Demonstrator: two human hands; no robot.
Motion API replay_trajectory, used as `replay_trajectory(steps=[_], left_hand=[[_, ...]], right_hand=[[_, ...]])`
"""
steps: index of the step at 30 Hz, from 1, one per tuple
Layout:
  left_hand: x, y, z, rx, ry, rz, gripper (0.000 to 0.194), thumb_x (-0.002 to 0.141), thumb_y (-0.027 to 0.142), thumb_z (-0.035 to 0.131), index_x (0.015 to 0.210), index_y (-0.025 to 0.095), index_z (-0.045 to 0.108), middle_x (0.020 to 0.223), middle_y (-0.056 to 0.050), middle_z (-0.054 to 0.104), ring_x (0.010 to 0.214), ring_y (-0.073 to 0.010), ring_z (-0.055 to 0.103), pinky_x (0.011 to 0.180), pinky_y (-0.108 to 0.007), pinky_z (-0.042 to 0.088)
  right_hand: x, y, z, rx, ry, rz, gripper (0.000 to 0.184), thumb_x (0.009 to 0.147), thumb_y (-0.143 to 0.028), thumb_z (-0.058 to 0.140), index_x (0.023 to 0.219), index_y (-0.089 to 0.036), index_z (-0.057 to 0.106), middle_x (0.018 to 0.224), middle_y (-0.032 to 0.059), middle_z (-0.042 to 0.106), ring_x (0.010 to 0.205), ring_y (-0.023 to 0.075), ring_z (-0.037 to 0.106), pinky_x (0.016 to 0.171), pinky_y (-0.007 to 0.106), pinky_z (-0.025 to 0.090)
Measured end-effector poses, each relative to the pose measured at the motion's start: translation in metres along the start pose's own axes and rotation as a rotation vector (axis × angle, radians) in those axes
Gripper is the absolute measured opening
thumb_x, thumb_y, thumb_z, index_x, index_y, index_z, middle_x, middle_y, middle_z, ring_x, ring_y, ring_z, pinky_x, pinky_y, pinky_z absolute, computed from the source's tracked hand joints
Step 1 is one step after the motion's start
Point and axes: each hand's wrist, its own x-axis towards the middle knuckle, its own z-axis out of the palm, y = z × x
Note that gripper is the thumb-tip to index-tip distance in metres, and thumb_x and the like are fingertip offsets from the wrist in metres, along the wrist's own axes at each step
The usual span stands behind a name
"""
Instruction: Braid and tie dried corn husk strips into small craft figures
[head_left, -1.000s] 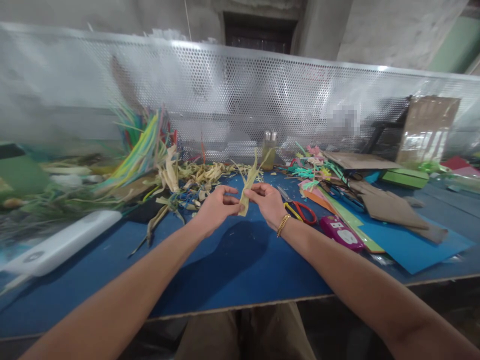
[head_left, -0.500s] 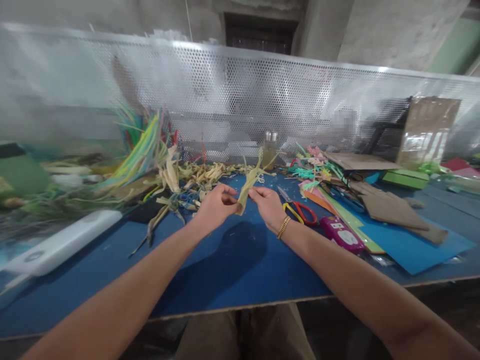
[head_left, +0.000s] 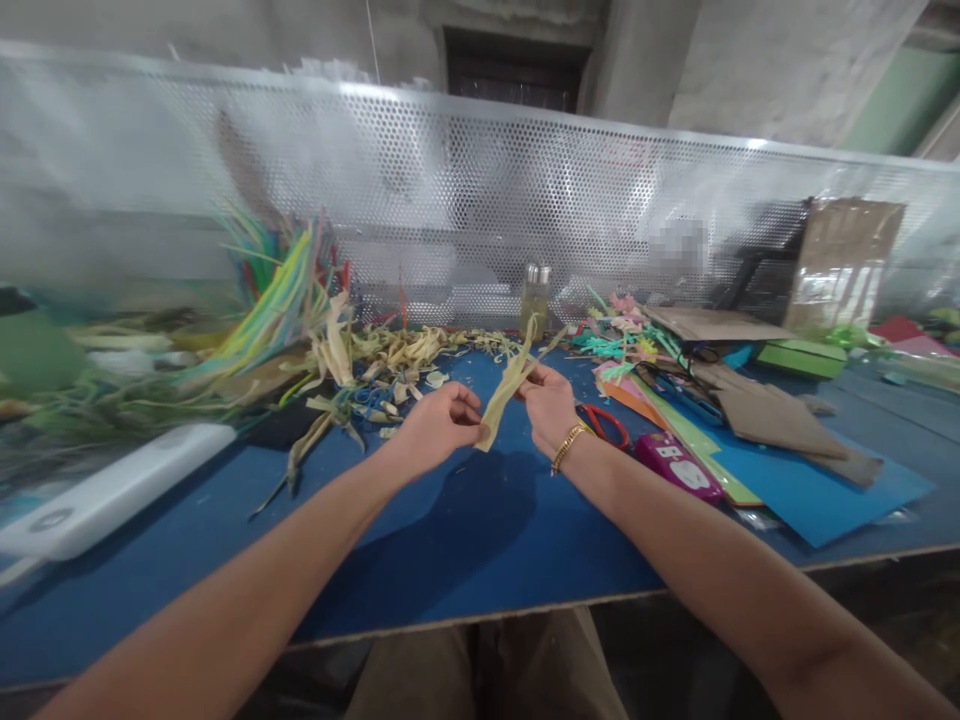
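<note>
Husk strip (head_left: 502,398) points lengthwise from seven o'clock to one above the worktop (head_left: 480,545); left hand (head_left: 436,425) pinches its seven-o'clock end, right hand (head_left: 551,408) curls at its three-o'clock side, hold unclear.

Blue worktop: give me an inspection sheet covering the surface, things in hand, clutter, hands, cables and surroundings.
Surface: blue worktop, small scraps scattered toward the back.
Things in hand: pale fibrous strip, raised at a slant, its far end split.
Clutter: dry pale scraps and colored strips left; red-handled scissors, purple packet, cardboard and blue sheet right.
Hands: left hand pinches the strip's near end; right hand is at its upper part, grip partly hidden.
Cables: pale cord at the white case's near end.
Surroundings: perforated metal screen behind; gray wall beyond.
</note>
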Motion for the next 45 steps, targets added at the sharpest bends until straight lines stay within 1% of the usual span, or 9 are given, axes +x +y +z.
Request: replay_trajectory(steps=[6, 10, 22, 30, 34, 38, 40, 41, 45], left_hand=[[0.0, -0.001, 0.001, -0.048, -0.022, -0.033, 0.031, 0.061, 0.02, 0.071, 0.083, 0.019, 0.049, 0.067, 0.002, 0.063, 0.057, -0.0122, 0.059, 0.057, -0.026, 0.045], [-0.001, 0.002, 0.0, -0.109, -0.051, -0.092, 0.032, 0.061, 0.019, 0.071, 0.084, 0.018, 0.049, 0.067, 0.001, 0.063, 0.059, -0.0128, 0.059, 0.058, -0.026, 0.045], [-0.005, 0.009, -0.011, -0.117, -0.191, -0.195, 0.029, 0.058, 0.013, 0.069, 0.079, 0.017, 0.05, 0.056, 0.004, 0.055, 0.049, -0.0107, 0.052, 0.049, -0.024, 0.038], [-0.002, 0.01, -0.019, -0.156, -0.158, -0.255, 0.032, 0.055, 0.013, 0.071, 0.079, 0.017, 0.05, 0.058, 0.003, 0.056, 0.047, -0.01, 0.051, 0.048, -0.024, 0.039], [0.001, 0.01, -0.021, -0.256, 0.006, -0.265, 0.038, 0.054, 0.012, 0.073, 0.081, 0.018, 0.048, 0.058, 0.005, 0.054, 0.049, -0.009, 0.052, 0.05, -0.024, 0.042], [0.003, 0.01, -0.019, -0.297, 0.101, -0.258, 0.042, 0.053, 0.013, 0.075, 0.083, 0.019, 0.046, 0.063, 0.004, 0.056, 0.052, -0.0097, 0.054, 0.052, -0.024, 0.044], [0.001, 0.009, -0.016, -0.282, 0.082, -0.242, 0.042, 0.053, 0.013, 0.074, 0.083, 0.019, 0.045, 0.06, 0.005, 0.055, 0.051, -0.0093, 0.053, 0.051, -0.024, 0.044], [0.001, 0.009, -0.014, -0.27, 0.064, -0.234, 0.041, 0.053, 0.013, 0.073, 0.082, 0.019, 0.044, 0.059, 0.006, 0.054, 0.05, -0.009, 0.052, 0.051, -0.024, 0.043], [-0.003, 0.01, -0.011, -0.218, -0.003, -0.227, 0.04, 0.053, 0.013, 0.071, 0.08, 0.02, 0.042, 0.057, 0.006, 0.054, 0.05, -0.0101, 0.053, 0.051, -0.025, 0.044]], right_hand=[[0.003, -0.006, -0.002, 0.056, 0.064, 0.097, 0.03, 0.056, -0.023, 0.07, 0.084, -0.02, 0.059, 0.065, -0.0025, 0.06, 0.064, 0.0126, 0.056, 0.06, 0.026, 0.044], [0.004, -0.013, -0.005, 0.046, 0.037, 0.146, 0.025, 0.055, -0.025, 0.073, 0.077, -0.018, 0.061, 0.069, -0.0003, 0.063, 0.064, 0.0119, 0.057, 0.06, 0.026, 0.043], [0.023, -0.012, -0.019, 0.041, 0.167, 0.114, 0.022, 0.052, -0.021, 0.071, 0.071, -0.019, 0.059, 0.062, -0.0027, 0.06, 0.055, 0.0091, 0.051, 0.051, 0.023, 0.04], [0.025, -0.019, -0.022, 0.096, 0.186, 0.131, 0.023, 0.057, -0.02, 0.072, 0.077, -0.019, 0.061, 0.067, -0.0013, 0.063, 0.059, 0.0105, 0.055, 0.053, 0.023, 0.044], [0.017, -0.026, -0.021, 0.05, 0.054, 0.322, 0.014, 0.068, -0.024, 0.068, 0.08, -0.017, 0.063, 0.077, 0.0026, 0.065, 0.063, 0.0105, 0.057, 0.053, 0.022, 0.045], [0.0, -0.025, -0.015, -0.092, -0.363, 0.553, 0.019, 0.067, -0.026, 0.071, 0.082, -0.016, 0.066, 0.062, -0.0021, 0.056, 0.049, 0.0066, 0.044, 0.045, 0.02, 0.035], [-0.01, -0.021, -0.008, -0.107, -0.544, 0.552, 0.028, 0.063, -0.03, 0.076, 0.086, -0.017, 0.066, 0.055, -0.0061, 0.049, 0.045, 0.0047, 0.036, 0.044, 0.02, 0.029], [-0.014, -0.019, -0.005, -0.114, -0.58, 0.523, 0.031, 0.061, -0.032, 0.078, 0.086, -0.017, 0.066, 0.053, -0.0074, 0.046, 0.044, 0.0039, 0.031, 0.043, 0.02, 0.026], [-0.015, -0.016, 0.0, -0.124, -0.549, 0.408, 0.033, 0.061, -0.039, 0.077, 0.082, -0.016, 0.068, 0.048, -0.0086, 0.039, 0.043, 0.0037, 0.023, 0.042, 0.021, 0.018]])
